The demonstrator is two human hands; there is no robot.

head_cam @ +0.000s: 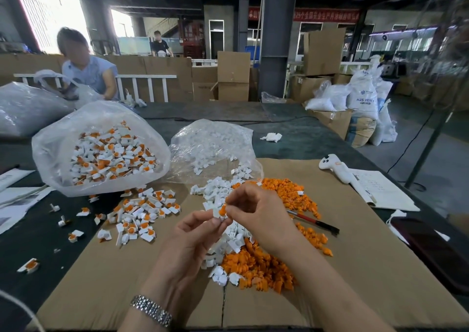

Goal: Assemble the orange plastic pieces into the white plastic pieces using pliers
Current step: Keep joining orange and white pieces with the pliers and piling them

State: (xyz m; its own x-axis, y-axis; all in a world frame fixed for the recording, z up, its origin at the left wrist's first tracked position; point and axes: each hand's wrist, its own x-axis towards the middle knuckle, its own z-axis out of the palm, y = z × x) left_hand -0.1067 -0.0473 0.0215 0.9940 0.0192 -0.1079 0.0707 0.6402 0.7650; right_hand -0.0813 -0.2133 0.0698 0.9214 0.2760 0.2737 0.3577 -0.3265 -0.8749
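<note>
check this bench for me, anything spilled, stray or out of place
Yes. Finished pieces have spilled from the clear bag onto the table, some scattered off the cardboard. The pliers lie unused beside the orange pile, while both hands press parts together.

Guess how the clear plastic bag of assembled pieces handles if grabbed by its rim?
The clear plastic bag is thin and crinkled, so it would probably sag. It is full of assembled pieces, so likely awkward to lift. Its mouth gapes: pieces may spill.
</note>
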